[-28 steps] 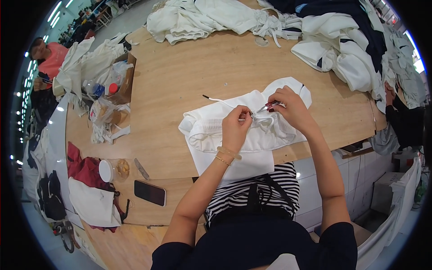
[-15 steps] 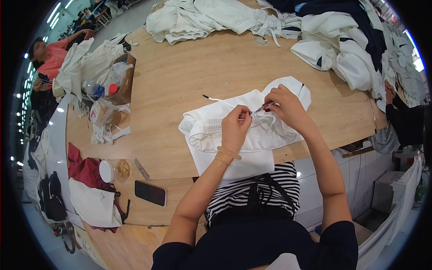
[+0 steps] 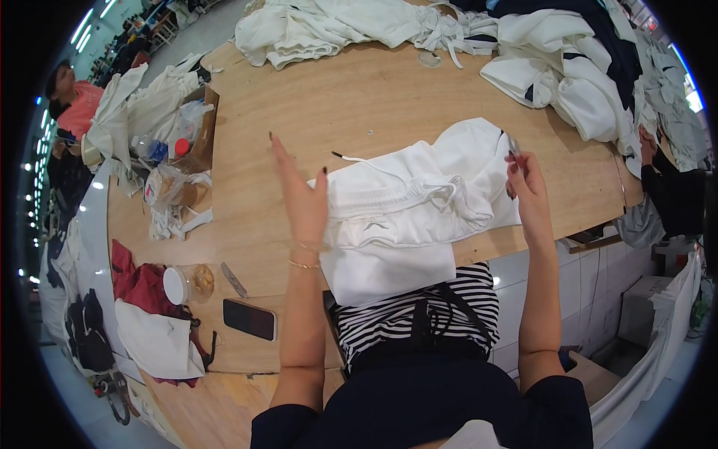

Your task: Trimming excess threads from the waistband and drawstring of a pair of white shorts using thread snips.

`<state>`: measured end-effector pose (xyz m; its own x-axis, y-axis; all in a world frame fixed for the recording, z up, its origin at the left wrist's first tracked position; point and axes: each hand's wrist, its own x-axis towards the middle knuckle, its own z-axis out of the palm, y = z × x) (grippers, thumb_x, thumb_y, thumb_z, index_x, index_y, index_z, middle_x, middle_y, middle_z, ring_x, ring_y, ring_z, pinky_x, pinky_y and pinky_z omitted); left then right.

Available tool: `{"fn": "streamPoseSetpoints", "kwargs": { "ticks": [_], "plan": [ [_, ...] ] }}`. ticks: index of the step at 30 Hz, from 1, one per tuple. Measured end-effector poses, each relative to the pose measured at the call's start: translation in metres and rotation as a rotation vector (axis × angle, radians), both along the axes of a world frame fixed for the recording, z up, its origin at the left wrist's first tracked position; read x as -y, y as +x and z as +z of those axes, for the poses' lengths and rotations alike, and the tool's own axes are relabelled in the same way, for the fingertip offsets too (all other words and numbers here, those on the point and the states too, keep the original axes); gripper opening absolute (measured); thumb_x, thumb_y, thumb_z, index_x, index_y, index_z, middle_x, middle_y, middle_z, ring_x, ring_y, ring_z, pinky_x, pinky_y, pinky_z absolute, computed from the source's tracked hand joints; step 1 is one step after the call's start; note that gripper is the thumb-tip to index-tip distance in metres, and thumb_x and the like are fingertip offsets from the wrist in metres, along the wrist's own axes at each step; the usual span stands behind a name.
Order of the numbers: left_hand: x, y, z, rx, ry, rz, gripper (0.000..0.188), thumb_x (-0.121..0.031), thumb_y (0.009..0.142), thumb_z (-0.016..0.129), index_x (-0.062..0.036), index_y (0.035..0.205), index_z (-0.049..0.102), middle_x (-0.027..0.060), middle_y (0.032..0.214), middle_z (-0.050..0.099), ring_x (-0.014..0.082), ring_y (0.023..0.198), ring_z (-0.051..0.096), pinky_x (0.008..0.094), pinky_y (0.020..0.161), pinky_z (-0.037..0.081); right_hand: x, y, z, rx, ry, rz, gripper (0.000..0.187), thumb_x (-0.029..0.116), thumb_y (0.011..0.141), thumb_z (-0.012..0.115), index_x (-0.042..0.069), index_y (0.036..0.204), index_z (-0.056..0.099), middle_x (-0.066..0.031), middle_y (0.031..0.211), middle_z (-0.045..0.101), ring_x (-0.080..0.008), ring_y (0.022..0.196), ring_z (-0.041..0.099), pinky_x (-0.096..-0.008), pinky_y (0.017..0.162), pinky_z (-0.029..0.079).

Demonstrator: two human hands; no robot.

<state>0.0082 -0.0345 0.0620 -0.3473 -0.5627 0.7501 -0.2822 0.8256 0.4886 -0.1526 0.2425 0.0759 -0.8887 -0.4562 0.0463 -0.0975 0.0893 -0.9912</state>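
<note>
A pair of white drawstring pants (image 3: 404, 224) lies folded on the wooden table (image 3: 262, 97) in front of me, its lower edge hanging over the front edge. The gathered waistband faces me. One dark-tipped drawstring end stretches across the cloth at the upper left, and the cord is looped near the middle. My left hand (image 3: 303, 198) is open at the garment's left side, fingers spread and slightly blurred. On the right side, my right hand (image 3: 528, 187) is closed around small metal thread snips (image 3: 513, 145), blades pointing up; the fingers hide most of them.
White garments (image 3: 329, 34) are heaped along the far edge, with another pile (image 3: 568, 75) at far right. To the left stand a cardboard box (image 3: 203, 142) with bottles, a plastic jar (image 3: 178, 286), a knife (image 3: 233, 280) and a phone (image 3: 250, 319). Other people are at both sides.
Both hands have come away from the waistband and moved apart. The left has opened and gone left; the right has moved right, still with the snips. The drawstring now lies loose on the cloth.
</note>
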Motion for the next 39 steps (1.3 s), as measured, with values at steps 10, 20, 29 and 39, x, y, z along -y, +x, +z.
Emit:
{"fn": "streamPoseSetpoints", "kwargs": {
  "ticks": [10,20,29,39],
  "plan": [
    [-0.109,-0.005,-0.015,0.254,0.836,-0.767,0.019,-0.004,0.082,0.066,-0.0030,0.100,0.063,0.0051,0.100,0.057,0.0098,0.071,0.057,0.0220,0.061,0.046,-0.018,0.043,-0.011,0.370,-0.108,-0.052,0.017,0.021,0.097,0.053,0.004,0.093,0.055,0.0059,0.070,0.044,-0.0021,0.058,0.035,-0.0184,0.051,0.028],
    [-0.137,-0.026,-0.035,0.110,1.040,-0.689,0.015,-0.002,0.086,0.061,-0.0005,0.100,0.061,0.0049,0.094,0.065,0.0079,0.061,0.053,0.0218,0.057,0.045,-0.005,0.039,0.018,-0.129,0.168,0.019,0.019,0.015,0.088,0.062,0.000,0.098,0.061,0.0004,0.076,0.058,-0.0060,0.072,0.049,-0.0208,0.061,0.040],
    [-0.133,-0.023,-0.041,0.021,1.229,-0.759,0.008,-0.001,0.090,0.058,0.0031,0.096,0.060,0.0068,0.084,0.067,0.0089,0.072,0.062,0.0215,0.065,0.050,0.036,0.043,-0.035,0.070,0.146,0.087,0.019,0.014,0.085,0.063,-0.004,0.087,0.065,-0.0065,0.074,0.064,-0.0083,0.066,0.053,-0.0270,0.061,0.044],
    [-0.120,-0.022,-0.034,-0.020,1.264,-0.816,0.018,0.003,0.089,0.056,0.0023,0.106,0.056,0.0081,0.101,0.063,0.0127,0.083,0.062,0.0241,0.075,0.052,0.012,0.038,-0.025,0.075,-0.013,-0.140,0.016,0.012,0.086,0.061,-0.003,0.083,0.063,0.0000,0.069,0.059,-0.0059,0.067,0.051,-0.0219,0.062,0.040]
  ]
}}
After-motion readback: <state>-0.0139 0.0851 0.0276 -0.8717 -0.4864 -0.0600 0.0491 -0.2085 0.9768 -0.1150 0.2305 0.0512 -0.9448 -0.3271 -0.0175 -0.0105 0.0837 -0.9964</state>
